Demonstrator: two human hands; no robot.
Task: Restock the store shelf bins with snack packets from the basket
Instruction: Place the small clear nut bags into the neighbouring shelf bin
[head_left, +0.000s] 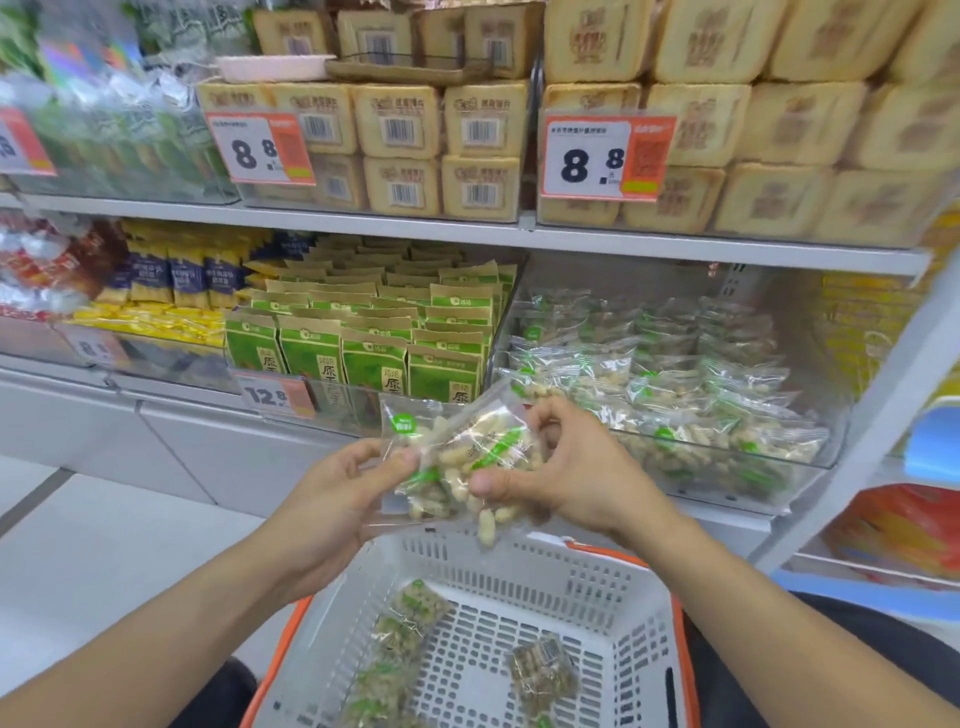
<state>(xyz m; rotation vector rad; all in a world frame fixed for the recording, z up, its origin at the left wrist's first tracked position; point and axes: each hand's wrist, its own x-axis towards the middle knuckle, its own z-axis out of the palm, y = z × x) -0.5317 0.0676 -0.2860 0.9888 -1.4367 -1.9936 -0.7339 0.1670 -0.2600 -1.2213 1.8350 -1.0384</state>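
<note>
Clear peanut packets (457, 457) with green labels held in a loose bunch above the white, orange-rimmed basket (540, 577). Several more packets (410, 629) lie flat on basket floor. Clear shelf bin (800, 467) at right holds a heap of matching packets.

Head camera: single wide-angle view, facing forward and down at a store shelf.

The camera is sitting at head height and looking along both forearms, which are entering from the lower corners. It is standing close to the white metal shelving (467, 234), whose straight edges are bowing toward the frame borders. The clear plastic shelf bin of peanut packets (727, 457) is lying near, right of centre. The white perforated plastic basket with orange rim (597, 587) is sitting directly beneath the lens, cropped by the bottom edge. No second view is sharing this scene.
</note>
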